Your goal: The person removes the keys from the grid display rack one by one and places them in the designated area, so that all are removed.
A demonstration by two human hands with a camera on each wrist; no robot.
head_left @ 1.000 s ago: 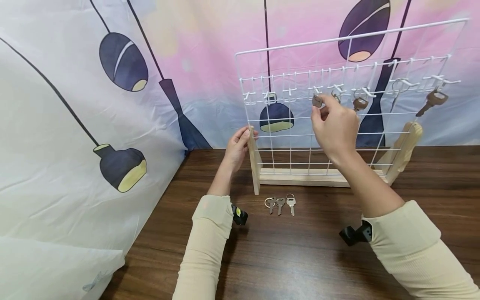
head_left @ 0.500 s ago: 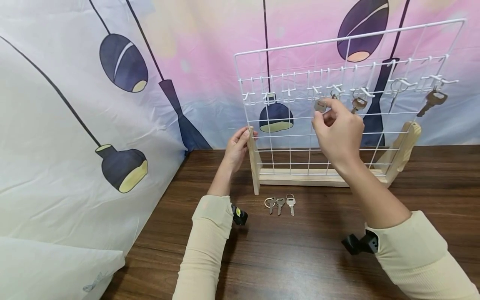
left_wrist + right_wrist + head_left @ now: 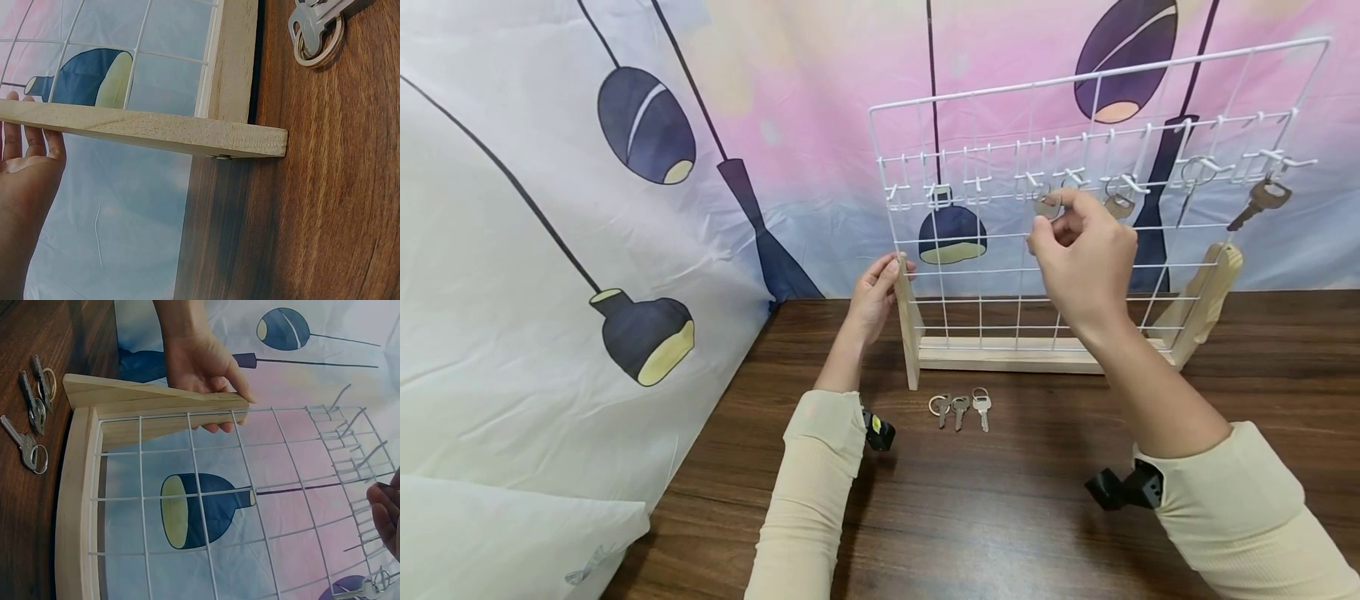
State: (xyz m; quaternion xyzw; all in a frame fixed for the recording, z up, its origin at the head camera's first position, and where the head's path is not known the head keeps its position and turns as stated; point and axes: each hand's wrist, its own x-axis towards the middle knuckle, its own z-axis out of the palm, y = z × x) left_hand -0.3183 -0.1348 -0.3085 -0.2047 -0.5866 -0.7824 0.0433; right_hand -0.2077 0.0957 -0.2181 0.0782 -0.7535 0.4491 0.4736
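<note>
My right hand (image 3: 1086,258) pinches a key (image 3: 1046,207) by its head between thumb and forefinger, right under a white hook of the wire grid rack (image 3: 981,271). In the right wrist view only the fingers (image 3: 387,515) show at the edge, close to the hooks. My left hand (image 3: 874,296) grips the rack's left wooden side post (image 3: 909,321), thumb in front and fingers behind. Several keys hang by rings from hooks on the right, among them a brown key (image 3: 1261,204) and a key (image 3: 1118,206) beside my right hand; one behind that hand is mostly hidden.
Three keys lie on the brown wooden table (image 3: 970,517) in front of the rack, one of them a silver key (image 3: 982,408). A printed cloth backdrop (image 3: 820,100) stands behind and to the left. The rack's wooden base bar (image 3: 1011,358) runs along the table.
My right hand has drawn slightly down and to the right, with the pinched key moving from the hook's tip to just below it. My left hand has stayed on the post.
</note>
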